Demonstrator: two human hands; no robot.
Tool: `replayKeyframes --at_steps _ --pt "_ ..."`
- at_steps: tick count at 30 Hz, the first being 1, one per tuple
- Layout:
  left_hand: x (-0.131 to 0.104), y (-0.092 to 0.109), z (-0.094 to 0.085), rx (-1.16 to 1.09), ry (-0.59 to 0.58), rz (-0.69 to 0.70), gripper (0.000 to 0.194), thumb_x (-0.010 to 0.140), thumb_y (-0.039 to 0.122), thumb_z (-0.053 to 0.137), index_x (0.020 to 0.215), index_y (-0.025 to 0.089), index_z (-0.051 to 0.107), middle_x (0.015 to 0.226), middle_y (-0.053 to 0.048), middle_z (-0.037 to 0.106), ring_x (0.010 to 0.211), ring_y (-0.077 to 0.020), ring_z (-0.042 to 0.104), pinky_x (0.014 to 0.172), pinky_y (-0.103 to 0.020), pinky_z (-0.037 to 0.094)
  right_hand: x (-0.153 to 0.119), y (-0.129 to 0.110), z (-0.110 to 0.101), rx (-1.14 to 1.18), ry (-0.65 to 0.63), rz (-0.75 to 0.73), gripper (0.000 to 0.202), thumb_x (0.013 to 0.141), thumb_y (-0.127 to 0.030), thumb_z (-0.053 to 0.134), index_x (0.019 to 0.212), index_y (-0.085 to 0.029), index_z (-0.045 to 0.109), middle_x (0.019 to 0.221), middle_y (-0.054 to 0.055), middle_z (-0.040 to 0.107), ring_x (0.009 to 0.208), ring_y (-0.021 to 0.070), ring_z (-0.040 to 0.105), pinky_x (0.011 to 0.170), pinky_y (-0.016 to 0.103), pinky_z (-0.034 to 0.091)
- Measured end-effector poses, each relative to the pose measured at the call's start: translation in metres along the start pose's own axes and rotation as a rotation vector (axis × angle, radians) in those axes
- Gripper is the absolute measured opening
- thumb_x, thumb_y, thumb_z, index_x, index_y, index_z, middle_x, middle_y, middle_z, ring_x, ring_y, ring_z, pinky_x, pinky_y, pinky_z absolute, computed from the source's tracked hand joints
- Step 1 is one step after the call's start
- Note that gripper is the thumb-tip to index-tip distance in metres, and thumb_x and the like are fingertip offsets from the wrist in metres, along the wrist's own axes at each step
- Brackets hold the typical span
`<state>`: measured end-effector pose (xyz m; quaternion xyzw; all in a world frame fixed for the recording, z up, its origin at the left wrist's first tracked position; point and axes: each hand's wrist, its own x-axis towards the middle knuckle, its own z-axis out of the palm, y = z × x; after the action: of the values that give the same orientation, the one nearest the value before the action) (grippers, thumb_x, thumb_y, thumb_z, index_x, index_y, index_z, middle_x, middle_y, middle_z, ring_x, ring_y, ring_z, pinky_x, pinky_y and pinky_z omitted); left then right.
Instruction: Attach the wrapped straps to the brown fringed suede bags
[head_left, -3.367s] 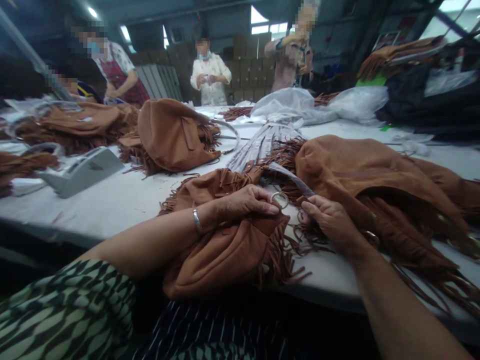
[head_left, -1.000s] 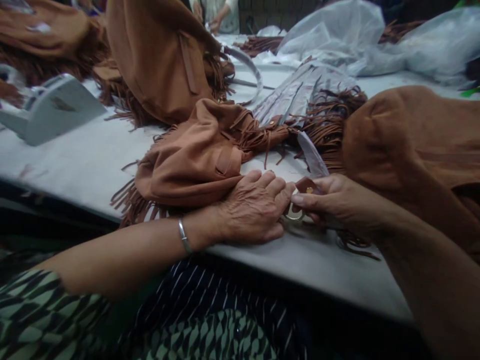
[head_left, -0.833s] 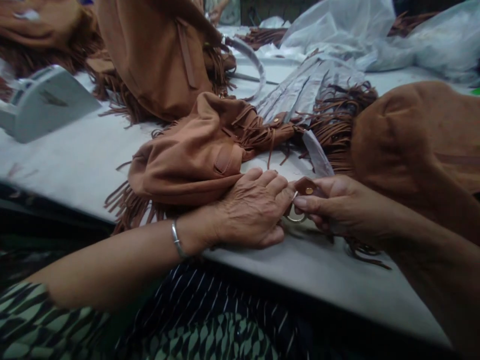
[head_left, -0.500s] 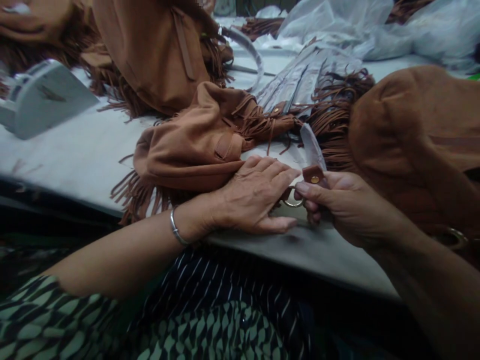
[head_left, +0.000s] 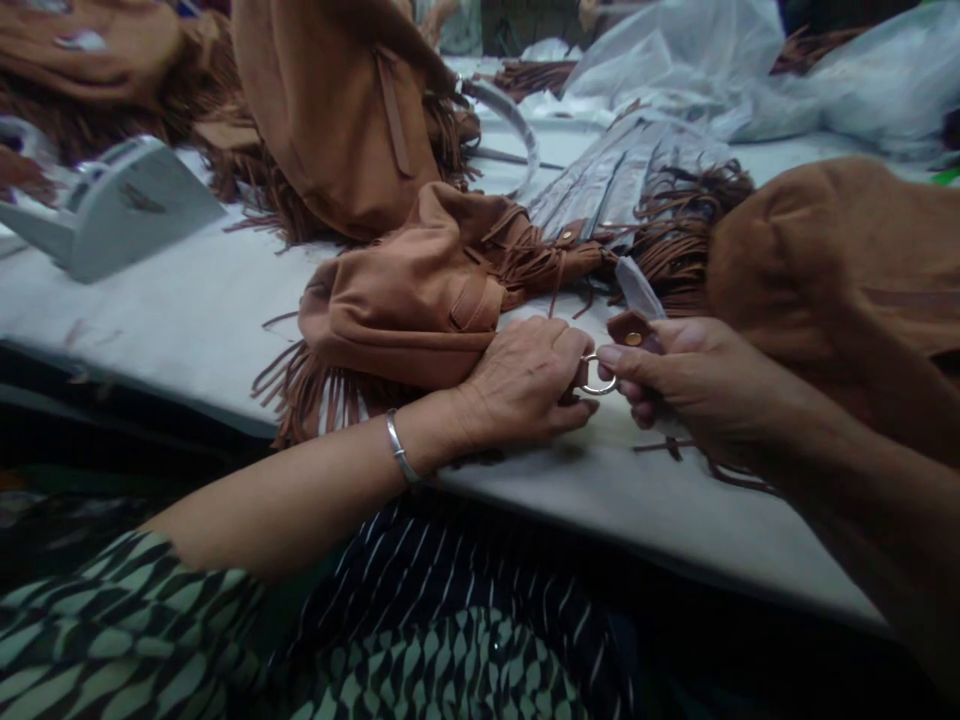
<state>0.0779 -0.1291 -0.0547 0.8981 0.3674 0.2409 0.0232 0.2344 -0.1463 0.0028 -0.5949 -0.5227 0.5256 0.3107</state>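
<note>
My right hand (head_left: 690,375) pinches a brown leather strap end (head_left: 632,330) with a round gold stud; clear plastic film stands up behind it. A metal ring (head_left: 600,388) sits between my two hands, touching the right fingertips. My left hand (head_left: 525,375) is closed at the ring's left side, its fingers curled round a small brown leather tab that shows only as a sliver. Just behind the left hand lies a brown suede fringed bag (head_left: 405,310) on its side. Part of it is hidden by the hand.
A larger brown bag (head_left: 330,110) stands behind, and another (head_left: 832,250) lies at the right. Plastic-wrapped straps (head_left: 600,185) and clear plastic bags (head_left: 675,60) are farther back. A grey tape dispenser (head_left: 142,210) is at the left. The white table's front edge (head_left: 675,540) runs below my hands.
My left fingers, stretched out flat before, are now curled in at the ring. The ring shows more fully between the hands, and the strap end has tilted. The view has shifted slightly left.
</note>
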Motion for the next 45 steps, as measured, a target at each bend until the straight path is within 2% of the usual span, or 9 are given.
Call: replayKeyframes --at_steps 2,4,8,13,20,26,34,41,45 --pt "0.001 0.001 -0.002 -0.030 0.002 0.009 0.045 0.082 0.057 0.053 0.095 0.014 0.055 0.089 -0.008 0.059 0.086 -0.0238 0.053 0.077 -0.035 0.040 0.006 -0.005 -0.006 -0.044 -0.020 0.045 0.014 0.082 -0.007 0.057 0.071 -0.016 0.057 0.041 -0.007 0.045 0.029 0.0051 0.037 0.028 0.013 0.032" --pt "0.002 0.001 -0.003 -0.051 -0.002 -0.016 0.049 0.086 0.061 0.047 0.096 0.013 0.056 0.089 -0.008 0.060 0.087 -0.0239 0.054 0.078 -0.036 0.040 0.008 -0.008 -0.008 -0.057 -0.012 0.055 0.015 0.082 -0.008 0.058 0.071 -0.017 0.056 0.039 -0.007 0.045 0.029 0.0058 0.037 0.027 0.014 0.031" --pt "0.004 0.000 -0.003 -0.064 0.011 -0.119 0.047 0.089 0.057 0.048 0.097 0.012 0.056 0.093 -0.010 0.062 0.092 -0.0243 0.055 0.082 -0.035 0.041 0.004 0.004 0.003 0.027 0.130 -0.067 0.013 0.083 -0.011 0.060 0.072 -0.016 0.057 0.045 -0.006 0.048 0.034 0.0057 0.042 0.032 0.014 0.036" --pt "0.002 -0.003 -0.004 -0.081 0.054 -0.099 0.035 0.084 0.046 0.061 0.097 0.013 0.057 0.094 -0.008 0.062 0.091 -0.0227 0.055 0.080 -0.033 0.041 -0.004 0.036 0.019 0.223 0.356 -0.214 0.018 0.083 -0.028 0.065 0.072 -0.016 0.057 0.054 -0.005 0.051 0.042 0.0051 0.047 0.040 0.015 0.042" --pt "-0.005 -0.006 -0.006 -0.009 0.042 0.035 0.032 0.089 0.046 0.052 0.100 0.017 0.060 0.093 -0.007 0.059 0.088 -0.0217 0.052 0.077 -0.034 0.037 -0.001 0.013 -0.008 0.091 0.003 0.069 0.017 0.085 -0.021 0.062 0.072 -0.012 0.060 0.055 -0.002 0.053 0.041 0.0043 0.045 0.038 0.013 0.040" --pt "-0.005 0.007 -0.004 0.173 0.047 0.028 0.044 0.089 0.053 0.043 0.103 0.015 0.060 0.100 -0.012 0.057 0.096 -0.0274 0.050 0.082 -0.039 0.035 0.007 0.005 -0.015 0.039 -0.013 0.097 0.009 0.084 -0.011 0.060 0.079 -0.016 0.054 0.050 -0.005 0.049 0.039 0.0056 0.043 0.036 0.014 0.038" --pt "0.000 0.011 0.002 0.300 0.014 -0.004 0.038 0.091 0.046 0.042 0.096 0.012 0.059 0.097 -0.014 0.057 0.096 -0.0295 0.051 0.081 -0.040 0.034 -0.015 0.015 -0.022 -0.151 0.027 0.182 0.011 0.094 -0.020 0.044 0.086 -0.019 0.051 0.060 -0.002 0.056 0.043 0.0081 0.050 0.038 0.017 0.045" --pt "0.002 0.008 0.003 0.271 -0.069 0.004 0.034 0.092 0.041 0.045 0.099 0.010 0.057 0.100 -0.014 0.056 0.096 -0.0272 0.051 0.081 -0.036 0.035 -0.019 0.017 -0.035 -0.206 -0.105 0.273 0.009 0.073 -0.017 0.073 0.078 -0.012 0.068 0.050 -0.001 0.057 0.041 0.0067 0.049 0.039 0.014 0.044" --pt "0.003 0.006 0.003 0.226 -0.094 0.016 0.031 0.092 0.038 0.046 0.101 0.010 0.056 0.100 -0.014 0.056 0.097 -0.0277 0.052 0.080 -0.036 0.037 -0.012 0.017 -0.030 -0.213 -0.197 0.280 0.032 0.058 -0.036 0.085 0.063 -0.011 0.066 0.043 0.000 0.053 0.037 0.0052 0.043 0.033 0.012 0.032"
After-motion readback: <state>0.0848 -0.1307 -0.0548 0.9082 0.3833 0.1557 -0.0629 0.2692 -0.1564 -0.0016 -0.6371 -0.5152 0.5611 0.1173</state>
